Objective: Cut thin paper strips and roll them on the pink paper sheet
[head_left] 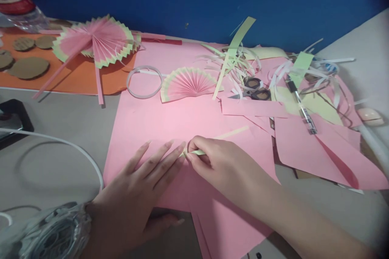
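My left hand lies flat on a large pink sheet of paper, its fingers stretched out and the thumb over the table. Just beside its fingertips my right hand is closed in a pinch on a narrow pale green paper strip. The strip's near end reaches to the left fingertips. A pale yellow strip shows beyond the right knuckles; whether it is the same strip is hidden. Farther back on the sheet rests a pleated pink fan with a pale green edge.
Scissors lie near a heap of paper shreds. A pen rests on pink paper at the right. Back left are a tape ring, a round folded fan, cardboard discs and a bottle. A white cable loops left.
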Available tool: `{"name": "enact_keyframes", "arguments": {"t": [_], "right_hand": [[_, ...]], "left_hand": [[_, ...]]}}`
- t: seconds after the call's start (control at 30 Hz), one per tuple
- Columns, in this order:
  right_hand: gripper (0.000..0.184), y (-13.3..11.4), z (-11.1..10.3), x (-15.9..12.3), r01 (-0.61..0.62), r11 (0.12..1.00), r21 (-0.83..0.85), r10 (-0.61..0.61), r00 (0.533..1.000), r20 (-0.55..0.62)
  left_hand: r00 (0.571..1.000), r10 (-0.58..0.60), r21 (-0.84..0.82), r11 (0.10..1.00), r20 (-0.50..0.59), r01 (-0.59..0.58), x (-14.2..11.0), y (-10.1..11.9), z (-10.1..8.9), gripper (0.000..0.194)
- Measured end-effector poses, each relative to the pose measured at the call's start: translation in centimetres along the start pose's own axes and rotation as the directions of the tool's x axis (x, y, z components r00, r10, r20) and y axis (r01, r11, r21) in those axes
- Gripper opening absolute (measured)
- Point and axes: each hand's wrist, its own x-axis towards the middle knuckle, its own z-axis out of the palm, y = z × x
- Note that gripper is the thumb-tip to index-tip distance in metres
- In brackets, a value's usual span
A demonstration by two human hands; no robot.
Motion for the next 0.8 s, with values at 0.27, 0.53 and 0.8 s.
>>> {"name": "enact_keyframes", "arguments": {"t": [0.27,0.53,0.8], "right_hand": [[0.019,-0.2,-0.2,0.1,0.012,0.997,-0.076,-0.012,1.0,0.004],[0.036,-0.1,-0.3,-0.2,0.017,0.999,-0.035,-0.018,0.999,-0.035],[0.043,-0.4,-2.8,-0.6,0.052,0.999,0.004,-0.052,0.994,0.097]], "left_hand": [[0.99,-0.065,0.027,0.997,-0.125,0.069,0.2,0.4,-0.1,0.076],[0.999,0.014,0.011,1.0,-0.037,-0.014,0.6,-0.1,0.0,0.088],[0.999,-0.014,0.026,1.0,-0.037,0.015,0.6,0.4,-0.1,0.09]]}}
